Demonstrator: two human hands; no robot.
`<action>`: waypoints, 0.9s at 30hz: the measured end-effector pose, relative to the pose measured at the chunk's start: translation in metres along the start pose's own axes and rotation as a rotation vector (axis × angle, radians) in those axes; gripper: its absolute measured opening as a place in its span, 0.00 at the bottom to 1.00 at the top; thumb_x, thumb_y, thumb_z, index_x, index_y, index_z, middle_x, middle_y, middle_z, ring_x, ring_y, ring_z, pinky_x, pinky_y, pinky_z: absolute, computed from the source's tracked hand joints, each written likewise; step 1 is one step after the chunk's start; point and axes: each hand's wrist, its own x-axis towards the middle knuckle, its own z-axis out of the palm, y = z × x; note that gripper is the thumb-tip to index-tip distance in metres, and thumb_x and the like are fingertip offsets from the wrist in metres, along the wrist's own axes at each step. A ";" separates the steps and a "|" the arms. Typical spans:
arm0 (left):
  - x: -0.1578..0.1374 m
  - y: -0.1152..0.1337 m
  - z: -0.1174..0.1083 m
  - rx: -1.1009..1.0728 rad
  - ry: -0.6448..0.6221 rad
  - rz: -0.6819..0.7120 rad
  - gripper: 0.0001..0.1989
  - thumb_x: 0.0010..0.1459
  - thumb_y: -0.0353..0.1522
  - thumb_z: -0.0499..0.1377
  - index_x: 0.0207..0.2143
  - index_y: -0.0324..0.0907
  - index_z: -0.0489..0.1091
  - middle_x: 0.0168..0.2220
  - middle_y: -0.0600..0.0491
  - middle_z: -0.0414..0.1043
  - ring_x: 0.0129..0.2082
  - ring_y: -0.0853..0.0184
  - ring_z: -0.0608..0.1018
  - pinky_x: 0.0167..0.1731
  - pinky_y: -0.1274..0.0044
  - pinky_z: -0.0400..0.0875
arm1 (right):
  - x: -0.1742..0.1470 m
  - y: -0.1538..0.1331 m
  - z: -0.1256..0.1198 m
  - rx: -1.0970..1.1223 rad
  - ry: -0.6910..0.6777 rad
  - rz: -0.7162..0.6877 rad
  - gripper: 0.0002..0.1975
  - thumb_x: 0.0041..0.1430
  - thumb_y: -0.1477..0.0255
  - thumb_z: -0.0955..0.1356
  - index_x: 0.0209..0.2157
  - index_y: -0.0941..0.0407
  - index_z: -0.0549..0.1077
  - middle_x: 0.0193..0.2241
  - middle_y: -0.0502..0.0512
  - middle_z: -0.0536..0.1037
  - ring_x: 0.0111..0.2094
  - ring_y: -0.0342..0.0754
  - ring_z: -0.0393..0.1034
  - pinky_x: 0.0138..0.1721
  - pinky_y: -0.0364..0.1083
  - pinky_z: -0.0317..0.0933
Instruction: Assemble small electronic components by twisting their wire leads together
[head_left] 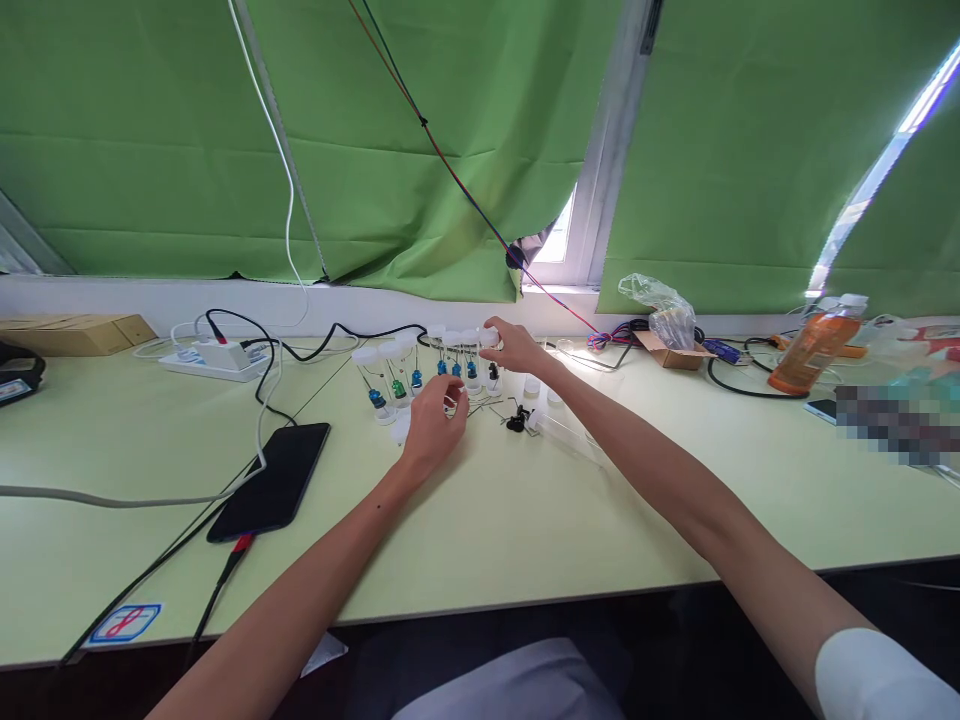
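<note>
Several clear upright tubes with white caps stand together at the back middle of the table, among them a tube with a green part [397, 385] and a tube with a blue part [376, 398]. My right hand [516, 346] has its thumb and fingers around the white cap of a clear tube [493, 374] with a dark part inside. In front of the row, my left hand [436, 420] is closed with curled fingers; what they hold is mostly hidden. Small black parts with thin metal pins [517, 418] lie between the hands. A clear empty tube [564, 434] lies on its side under my right forearm.
A black phone [271, 482] with cables lies left, before a white power strip [214, 362]. A cardboard box [75, 334] stands at the back left. To the right are an open small carton [675, 354], a tilted orange drink bottle [816, 346] and cables.
</note>
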 end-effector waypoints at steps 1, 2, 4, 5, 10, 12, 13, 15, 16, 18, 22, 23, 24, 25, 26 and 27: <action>0.000 0.000 0.000 0.000 -0.001 0.001 0.06 0.59 0.33 0.54 0.38 0.43 0.67 0.34 0.51 0.73 0.30 0.67 0.75 0.34 0.72 0.72 | -0.001 -0.002 -0.003 0.014 -0.028 0.009 0.25 0.55 0.63 0.70 0.52 0.57 0.65 0.37 0.57 0.77 0.33 0.49 0.72 0.41 0.50 0.66; 0.000 0.001 0.000 -0.001 -0.001 0.003 0.06 0.59 0.33 0.54 0.38 0.43 0.67 0.34 0.51 0.73 0.30 0.67 0.75 0.34 0.72 0.71 | -0.001 -0.004 -0.005 0.031 -0.053 0.032 0.26 0.56 0.60 0.69 0.52 0.57 0.64 0.37 0.58 0.77 0.30 0.49 0.72 0.39 0.50 0.67; 0.000 0.002 -0.001 -0.002 -0.005 0.002 0.06 0.59 0.32 0.54 0.38 0.43 0.67 0.34 0.51 0.73 0.30 0.67 0.75 0.34 0.72 0.71 | -0.001 -0.007 -0.012 0.077 -0.116 0.087 0.31 0.55 0.54 0.69 0.54 0.56 0.63 0.35 0.58 0.77 0.25 0.46 0.71 0.32 0.48 0.68; 0.000 0.002 -0.002 -0.004 -0.007 -0.001 0.06 0.59 0.32 0.54 0.38 0.43 0.67 0.34 0.51 0.73 0.30 0.67 0.75 0.34 0.73 0.71 | -0.001 -0.008 -0.015 0.091 -0.143 0.114 0.33 0.54 0.52 0.70 0.55 0.56 0.63 0.34 0.58 0.77 0.22 0.45 0.70 0.28 0.47 0.67; -0.001 0.002 -0.002 -0.008 -0.015 -0.004 0.06 0.59 0.32 0.54 0.38 0.43 0.67 0.33 0.51 0.73 0.29 0.68 0.75 0.34 0.73 0.71 | 0.006 -0.014 -0.026 0.049 -0.220 0.100 0.34 0.49 0.47 0.71 0.50 0.55 0.68 0.34 0.58 0.77 0.19 0.43 0.67 0.19 0.44 0.65; -0.001 0.001 -0.002 -0.007 -0.012 0.001 0.06 0.59 0.32 0.54 0.38 0.43 0.67 0.34 0.51 0.73 0.29 0.68 0.74 0.33 0.73 0.71 | 0.011 -0.015 -0.027 0.028 -0.252 0.089 0.32 0.48 0.46 0.71 0.47 0.55 0.70 0.32 0.57 0.77 0.18 0.43 0.67 0.18 0.43 0.64; -0.001 0.000 -0.002 -0.006 -0.010 0.003 0.06 0.59 0.32 0.54 0.38 0.43 0.67 0.34 0.51 0.73 0.29 0.68 0.74 0.33 0.73 0.71 | 0.013 -0.015 -0.028 0.014 -0.266 0.087 0.31 0.47 0.46 0.71 0.44 0.56 0.72 0.30 0.56 0.77 0.18 0.43 0.68 0.18 0.43 0.63; -0.001 0.000 -0.002 -0.003 -0.008 0.004 0.05 0.59 0.32 0.54 0.38 0.43 0.67 0.34 0.51 0.73 0.29 0.68 0.74 0.33 0.73 0.71 | 0.017 -0.015 -0.027 -0.007 -0.276 0.088 0.30 0.46 0.45 0.71 0.38 0.57 0.73 0.26 0.56 0.76 0.18 0.44 0.68 0.19 0.43 0.63; -0.001 0.000 -0.002 -0.002 -0.009 0.003 0.05 0.59 0.32 0.54 0.38 0.43 0.67 0.34 0.51 0.73 0.29 0.68 0.74 0.33 0.73 0.71 | 0.019 -0.014 -0.027 -0.014 -0.279 0.083 0.30 0.45 0.44 0.71 0.35 0.57 0.73 0.24 0.55 0.75 0.18 0.45 0.68 0.19 0.43 0.63; -0.001 0.001 -0.002 -0.003 -0.008 0.001 0.05 0.59 0.32 0.54 0.38 0.43 0.67 0.34 0.51 0.73 0.29 0.68 0.74 0.33 0.73 0.71 | 0.023 -0.012 -0.026 -0.027 -0.281 0.077 0.30 0.44 0.42 0.70 0.28 0.58 0.72 0.19 0.55 0.73 0.18 0.46 0.68 0.19 0.44 0.63; -0.001 0.003 -0.002 -0.004 -0.012 0.001 0.05 0.59 0.32 0.54 0.38 0.43 0.67 0.34 0.51 0.73 0.30 0.67 0.75 0.34 0.72 0.71 | 0.029 -0.007 -0.024 -0.052 -0.278 0.112 0.32 0.42 0.39 0.69 0.21 0.57 0.68 0.14 0.53 0.68 0.17 0.48 0.67 0.20 0.46 0.63; -0.001 0.003 -0.002 -0.003 -0.013 0.001 0.05 0.59 0.32 0.54 0.38 0.43 0.67 0.34 0.51 0.73 0.30 0.67 0.75 0.34 0.72 0.71 | 0.029 -0.006 -0.024 -0.051 -0.276 0.119 0.32 0.43 0.39 0.69 0.20 0.56 0.67 0.13 0.54 0.68 0.17 0.49 0.68 0.21 0.47 0.63; -0.001 0.003 -0.001 -0.002 -0.013 0.000 0.05 0.59 0.32 0.54 0.38 0.43 0.67 0.34 0.51 0.73 0.31 0.67 0.76 0.34 0.72 0.71 | 0.029 -0.006 -0.024 -0.047 -0.273 0.126 0.32 0.44 0.39 0.68 0.20 0.56 0.67 0.14 0.54 0.69 0.18 0.49 0.68 0.22 0.47 0.63; -0.001 0.003 -0.001 -0.001 -0.012 0.001 0.05 0.59 0.32 0.54 0.38 0.43 0.67 0.34 0.51 0.73 0.31 0.67 0.76 0.34 0.72 0.71 | 0.029 -0.005 -0.025 -0.044 -0.269 0.131 0.32 0.45 0.39 0.68 0.20 0.56 0.67 0.14 0.55 0.69 0.19 0.49 0.68 0.23 0.47 0.64; -0.001 0.002 -0.001 0.000 -0.011 0.004 0.05 0.59 0.32 0.54 0.38 0.43 0.67 0.34 0.51 0.73 0.31 0.67 0.76 0.34 0.72 0.71 | 0.029 -0.006 -0.026 -0.044 -0.262 0.132 0.32 0.46 0.39 0.67 0.20 0.56 0.67 0.15 0.55 0.69 0.19 0.49 0.68 0.25 0.48 0.64; -0.001 0.002 0.000 0.000 -0.011 0.007 0.05 0.59 0.32 0.54 0.38 0.43 0.67 0.34 0.51 0.73 0.31 0.67 0.75 0.34 0.73 0.71 | 0.028 -0.006 -0.027 -0.049 -0.250 0.130 0.32 0.47 0.39 0.66 0.20 0.56 0.67 0.15 0.55 0.69 0.20 0.49 0.68 0.26 0.48 0.64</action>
